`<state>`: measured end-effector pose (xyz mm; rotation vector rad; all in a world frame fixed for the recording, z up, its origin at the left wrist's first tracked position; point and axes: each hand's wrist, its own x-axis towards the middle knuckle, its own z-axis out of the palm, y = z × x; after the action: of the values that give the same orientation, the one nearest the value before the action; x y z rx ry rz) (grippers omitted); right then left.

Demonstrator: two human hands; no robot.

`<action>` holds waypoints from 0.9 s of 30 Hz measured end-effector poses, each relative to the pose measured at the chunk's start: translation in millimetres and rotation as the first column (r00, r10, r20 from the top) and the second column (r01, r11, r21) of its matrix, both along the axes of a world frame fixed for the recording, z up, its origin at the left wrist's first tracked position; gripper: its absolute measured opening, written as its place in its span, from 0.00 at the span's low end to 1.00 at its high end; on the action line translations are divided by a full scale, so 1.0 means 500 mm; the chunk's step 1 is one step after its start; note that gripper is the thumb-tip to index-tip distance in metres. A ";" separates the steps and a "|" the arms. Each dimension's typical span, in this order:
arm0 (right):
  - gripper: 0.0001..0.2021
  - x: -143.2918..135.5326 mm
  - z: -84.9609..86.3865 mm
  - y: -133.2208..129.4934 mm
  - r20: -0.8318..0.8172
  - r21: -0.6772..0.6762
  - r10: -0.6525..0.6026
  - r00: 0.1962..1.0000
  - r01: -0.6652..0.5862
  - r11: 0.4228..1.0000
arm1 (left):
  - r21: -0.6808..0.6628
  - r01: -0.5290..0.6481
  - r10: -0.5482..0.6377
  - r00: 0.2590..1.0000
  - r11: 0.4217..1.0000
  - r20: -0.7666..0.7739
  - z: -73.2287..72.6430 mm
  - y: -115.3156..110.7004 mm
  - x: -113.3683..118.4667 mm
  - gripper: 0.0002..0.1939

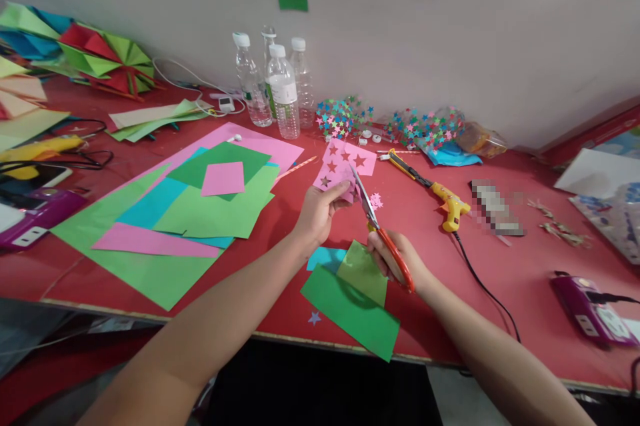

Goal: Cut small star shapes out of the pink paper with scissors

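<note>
My left hand (320,213) pinches the lower edge of pink paper (367,163) with star-shaped holes. Whether this is one sheet or two overlapping pieces I cannot tell. In my right hand (397,256) is a pair of scissors (393,254) with orange-red handles, its blades reaching up beside the paper. The blades look nearly closed, their tips near the paper's right side. Just right of the blades lies a small pile of pink paper stars (376,201). Below my hands rest green sheets (350,309) and a blue piece (325,257); a single lilac star (314,318) lies near the table edge.
Large coloured sheets (200,213) are stacked at left. Plastic bottles (285,93) and bags of small stars (343,118) stand along the wall. A yellow glue gun (453,206) with a trailing cord and a blurred dark object (495,206) lie right. Purple power strips (590,309) flank the red table.
</note>
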<state>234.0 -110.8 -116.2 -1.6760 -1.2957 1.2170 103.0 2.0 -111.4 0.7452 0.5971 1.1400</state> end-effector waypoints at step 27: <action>0.22 0.014 0.020 0.002 -0.011 -0.078 0.012 1.000 -0.013 0.997 | -0.010 -0.030 0.030 1.000 1.000 -0.005 0.006 0.037 -0.018 0.12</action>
<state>241.1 -109.9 -106.4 -1.7163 -1.2689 1.2973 93.9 20.6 -108.3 0.7327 0.6196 1.1620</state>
